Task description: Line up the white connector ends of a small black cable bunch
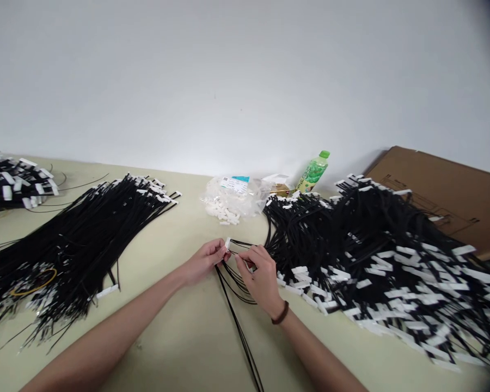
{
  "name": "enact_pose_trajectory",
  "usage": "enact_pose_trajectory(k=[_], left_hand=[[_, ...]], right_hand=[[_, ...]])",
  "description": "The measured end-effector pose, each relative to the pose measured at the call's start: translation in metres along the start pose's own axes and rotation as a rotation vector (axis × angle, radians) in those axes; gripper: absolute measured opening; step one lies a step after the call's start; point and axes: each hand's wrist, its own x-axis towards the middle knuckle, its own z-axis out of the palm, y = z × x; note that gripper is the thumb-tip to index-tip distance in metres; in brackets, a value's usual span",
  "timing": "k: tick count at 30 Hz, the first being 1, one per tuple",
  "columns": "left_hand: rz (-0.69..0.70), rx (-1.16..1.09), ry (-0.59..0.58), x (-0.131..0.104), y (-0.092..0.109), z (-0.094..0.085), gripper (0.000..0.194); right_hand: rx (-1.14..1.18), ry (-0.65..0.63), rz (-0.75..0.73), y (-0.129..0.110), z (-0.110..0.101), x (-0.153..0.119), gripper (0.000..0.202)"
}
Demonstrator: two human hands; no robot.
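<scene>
- White plastic plug [227, 244] held up above the middle of the table [175, 337], well apart from its far edge, pinched between the thumb and fingers of the left hand [210, 255].
- Right hand [262, 272], just beside the plug, has thumb and forefinger together on the thin black wires [232, 309]; which wire is pinched is too small to tell.
- Some of these wires run to the plug; others loop below the hands.
- Brown band [281, 313] around the right wrist.
- Clear plastic bag [249, 201] near the table's far edge, small white pieces [227, 216] at its front.
- Green-capped bottle [314, 171] tilted at the far edge, near the bag.
- Large heap of black wires with white ends [363, 239] to the right, cardboard [445, 201] behind it.
- Long black bundle [102, 228] to the left, a yellow ring [32, 291] lying on it.
- Another bundle [14, 182] farther left, nearer the far edge.
</scene>
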Motion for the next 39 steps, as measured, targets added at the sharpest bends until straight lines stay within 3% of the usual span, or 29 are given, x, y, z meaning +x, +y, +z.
enact_pose_trajectory(k=[11, 16, 19, 21, 24, 27, 39], left_hand=[[0.029, 0.101, -0.027, -0.001, 0.003, 0.001, 0.029], [-0.015, 0.016, 0.020, 0.000, 0.003, 0.002, 0.030], [-0.022, -0.069, 0.075, 0.000, 0.004, 0.003, 0.030], [-0.031, -0.130, 0.096, 0.000, 0.005, 0.003, 0.029], [-0.059, -0.197, 0.093, -0.001, 0.007, 0.003, 0.030], [-0.062, -0.223, 0.096, -0.001, 0.006, 0.003, 0.029], [-0.136, -0.270, 0.093, 0.001, 0.004, 0.001, 0.026]], right_hand=[[0.000, -0.006, -0.016, 0.000, 0.000, 0.002, 0.019], [-0.029, 0.010, -0.037, 0.003, 0.002, 0.002, 0.013], [-0.093, 0.050, -0.130, 0.002, -0.001, 0.001, 0.015], [-0.125, -0.011, -0.261, -0.001, -0.004, -0.001, 0.022], [-0.155, -0.231, -0.438, -0.004, -0.005, -0.004, 0.019], [-0.219, -0.357, -0.481, -0.004, -0.002, -0.005, 0.013], [-0.390, -0.339, -0.661, 0.003, 0.009, -0.004, 0.014]])
